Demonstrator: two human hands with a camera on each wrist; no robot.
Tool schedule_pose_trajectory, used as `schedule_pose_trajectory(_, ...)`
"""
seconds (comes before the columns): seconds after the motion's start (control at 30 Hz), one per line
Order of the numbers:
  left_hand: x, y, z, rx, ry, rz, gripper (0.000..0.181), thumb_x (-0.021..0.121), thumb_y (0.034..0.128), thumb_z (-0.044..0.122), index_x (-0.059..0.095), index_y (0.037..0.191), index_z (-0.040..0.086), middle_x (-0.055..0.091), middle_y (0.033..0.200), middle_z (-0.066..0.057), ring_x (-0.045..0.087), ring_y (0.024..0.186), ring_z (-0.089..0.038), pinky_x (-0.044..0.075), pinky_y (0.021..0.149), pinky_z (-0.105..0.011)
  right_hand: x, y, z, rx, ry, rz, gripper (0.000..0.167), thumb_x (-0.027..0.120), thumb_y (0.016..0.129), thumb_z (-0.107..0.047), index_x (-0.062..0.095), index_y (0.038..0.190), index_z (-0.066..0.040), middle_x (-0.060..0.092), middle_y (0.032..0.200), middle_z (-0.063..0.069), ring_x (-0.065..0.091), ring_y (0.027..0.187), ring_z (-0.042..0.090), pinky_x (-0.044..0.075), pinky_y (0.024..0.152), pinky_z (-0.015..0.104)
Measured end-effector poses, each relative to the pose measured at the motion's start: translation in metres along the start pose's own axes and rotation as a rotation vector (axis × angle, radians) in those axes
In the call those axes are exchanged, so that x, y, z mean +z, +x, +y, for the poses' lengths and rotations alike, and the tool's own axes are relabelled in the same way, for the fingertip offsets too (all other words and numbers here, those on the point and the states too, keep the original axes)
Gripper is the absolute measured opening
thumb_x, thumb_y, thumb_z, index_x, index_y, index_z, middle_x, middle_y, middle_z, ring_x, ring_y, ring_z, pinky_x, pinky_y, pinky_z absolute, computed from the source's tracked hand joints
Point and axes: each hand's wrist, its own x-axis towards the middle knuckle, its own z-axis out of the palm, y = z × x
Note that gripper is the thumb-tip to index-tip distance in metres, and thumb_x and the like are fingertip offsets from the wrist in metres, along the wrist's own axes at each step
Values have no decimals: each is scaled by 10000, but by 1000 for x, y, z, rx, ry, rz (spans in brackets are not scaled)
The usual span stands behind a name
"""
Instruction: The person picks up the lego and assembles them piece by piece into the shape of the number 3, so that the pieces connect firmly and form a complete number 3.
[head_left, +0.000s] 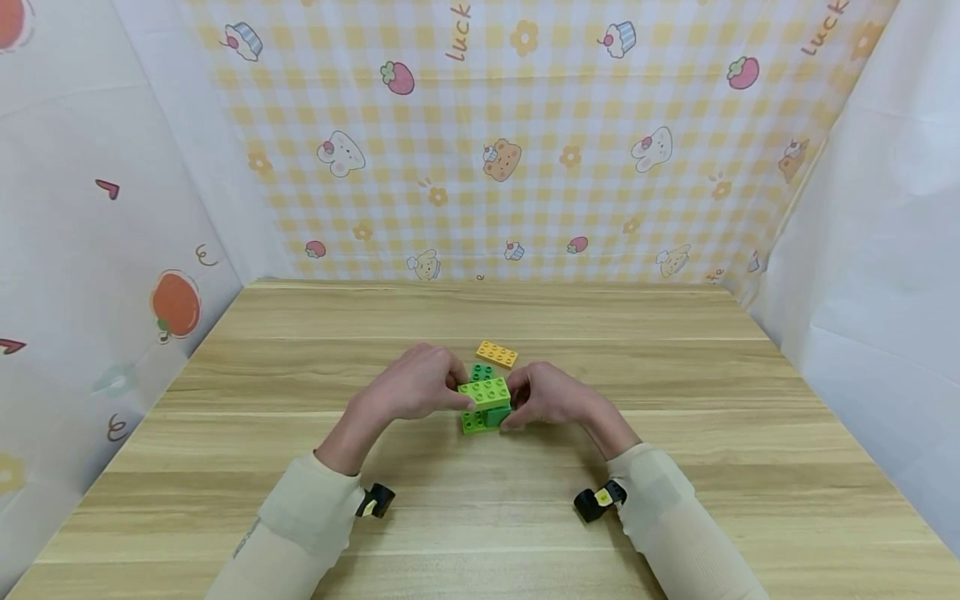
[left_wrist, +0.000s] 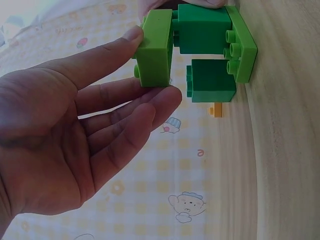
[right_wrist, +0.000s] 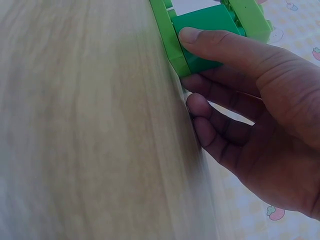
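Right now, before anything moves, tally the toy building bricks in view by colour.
Light green rectangular plastic bricks: 2
Dark green boxy plastic bricks: 2
Yellow-orange flat rectangular plastic brick: 1
Total: 5

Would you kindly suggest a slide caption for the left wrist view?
A left hand holds a lime-green studded building brick near two darker green bricks, a yellow-orange brick beyond.
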Motion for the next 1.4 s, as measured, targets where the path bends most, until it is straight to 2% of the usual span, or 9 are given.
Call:
schedule_pose_trajectory(0.67, 4, 5, -7, 0, -66, -17, 228, 879, 878, 267, 692, 852, 140, 662, 809, 37, 550, 735, -117, 448, 687, -268, 0, -1, 0, 7, 19, 3, 279, 932, 785, -132, 775, 1013, -93, 721, 858, -21, 622, 767, 101, 522, 710, 245)
schedule_pose_trajectory(1.4, 6, 8, -12, 20, -93, -25, 199, 873, 885, 258, 705, 858, 154, 694, 845, 47, 597, 795, -115, 493, 750, -285, 0, 0, 0, 10, 14, -2, 286, 928, 790, -132, 777, 1029, -91, 738, 896, -20, 631, 793, 109, 536, 738, 268)
